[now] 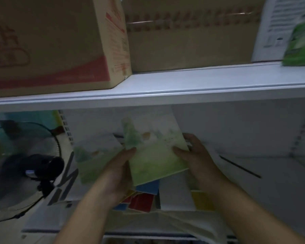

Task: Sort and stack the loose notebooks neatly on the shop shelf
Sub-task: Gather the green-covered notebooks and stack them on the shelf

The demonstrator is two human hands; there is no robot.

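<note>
Left hand (120, 169) and right hand (195, 155) each grip a side edge of the green notebook (155, 152), held tilted over the shelf (253, 182). I'd level it first, then land it on the matching notebook (95, 159) just left, edges flush.

- Notebook (155, 148): pale cover washing into soft green below, with a green tree at the left and a small orange spot.
- Second notebook (95, 159): the same pale-and-green picture.
- Covers (143, 196) beneath: blocks of blue, red and yellow on white.
- Shelf (183, 85): white.
- Box (48, 46): brown card, a red band along the bottom, red print.
- Second box (192, 41): plain brown, a row of red marks near the top.
- Pack (301, 41): bright green with white.
- Fan (25, 166): black.
</note>
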